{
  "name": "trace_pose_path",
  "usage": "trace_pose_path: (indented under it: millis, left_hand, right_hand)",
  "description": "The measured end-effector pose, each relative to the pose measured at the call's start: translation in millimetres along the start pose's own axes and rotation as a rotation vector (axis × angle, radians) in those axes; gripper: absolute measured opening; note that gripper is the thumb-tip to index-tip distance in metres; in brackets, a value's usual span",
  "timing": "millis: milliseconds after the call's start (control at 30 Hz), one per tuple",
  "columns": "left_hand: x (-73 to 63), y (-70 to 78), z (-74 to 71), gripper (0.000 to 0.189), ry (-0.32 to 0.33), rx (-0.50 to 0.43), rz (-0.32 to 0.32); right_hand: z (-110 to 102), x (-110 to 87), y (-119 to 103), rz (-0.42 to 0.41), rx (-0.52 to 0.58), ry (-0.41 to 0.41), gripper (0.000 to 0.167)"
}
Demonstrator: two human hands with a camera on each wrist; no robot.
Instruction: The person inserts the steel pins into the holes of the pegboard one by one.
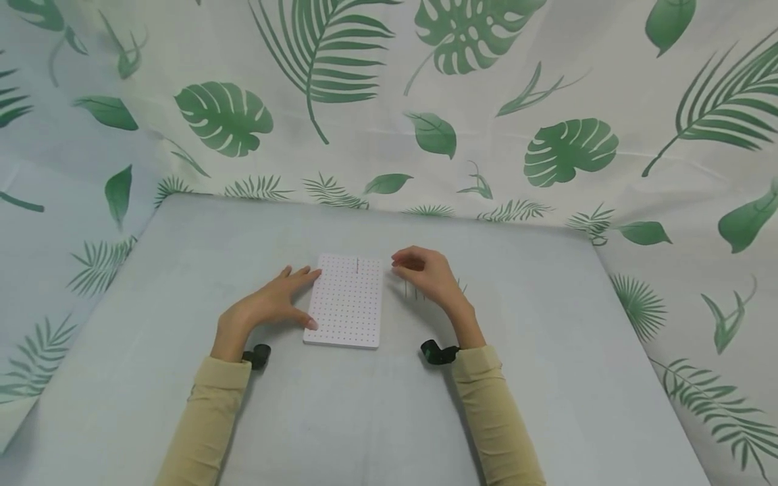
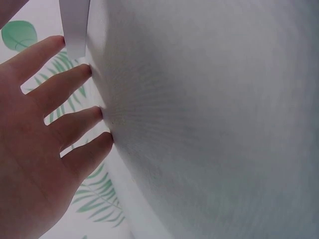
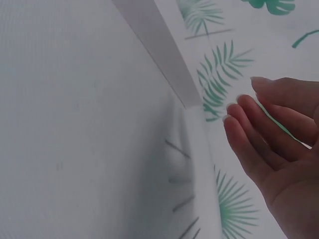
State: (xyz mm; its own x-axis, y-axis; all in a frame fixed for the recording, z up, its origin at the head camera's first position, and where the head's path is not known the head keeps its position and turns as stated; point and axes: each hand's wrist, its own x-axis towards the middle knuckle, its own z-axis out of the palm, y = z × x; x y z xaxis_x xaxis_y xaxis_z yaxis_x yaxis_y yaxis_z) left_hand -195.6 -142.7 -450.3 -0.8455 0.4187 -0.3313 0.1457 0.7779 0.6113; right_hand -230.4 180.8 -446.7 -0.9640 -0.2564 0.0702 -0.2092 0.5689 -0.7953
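A white pegboard [image 1: 346, 300] with rows of small holes lies flat on the table, its edge also showing in the left wrist view [image 2: 75, 27] and right wrist view [image 3: 157, 47]. One thin dark pin [image 1: 357, 265] stands upright near its far edge. My left hand [image 1: 267, 304] spreads along the board's left side, thumb and index finger touching it, the other fingertips resting on the table. Off the board's far right corner hovers my right hand [image 1: 428, 275], fingers bent loosely towards the thumb, with nothing visible between them. Several thin pins [image 1: 406, 289] lie on the table below it.
A grey-white cloth covers the table [image 1: 365, 412]. Behind and beside it hang white curtains [image 1: 377, 148] printed with green leaves. Black wrist cameras [image 1: 437, 352] are strapped to both wrists near the sleeve cuffs.
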Motion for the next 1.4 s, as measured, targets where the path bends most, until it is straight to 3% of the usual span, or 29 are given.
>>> trace_pose_path:
  millis: [500,1133,1400]
  left_hand:
    - [-1.1,1.8,4.4,0.105,0.001,-0.009,0.009]
    - [-0.5,-0.3,0.0,0.106,-0.001,-0.004,0.006]
    - [-0.6,0.2,0.3,0.107,-0.005,0.003,0.002]
  right_hand:
    - [-12.0,-2.9,22.7,0.095,-0.097,-0.105,0.041]
    - [-15.9,1.6,25.1,0.086,-0.327,-0.184,0.054]
    - [-13.7,0.1,29.1,0.015,-0.36,-0.189,0.051]
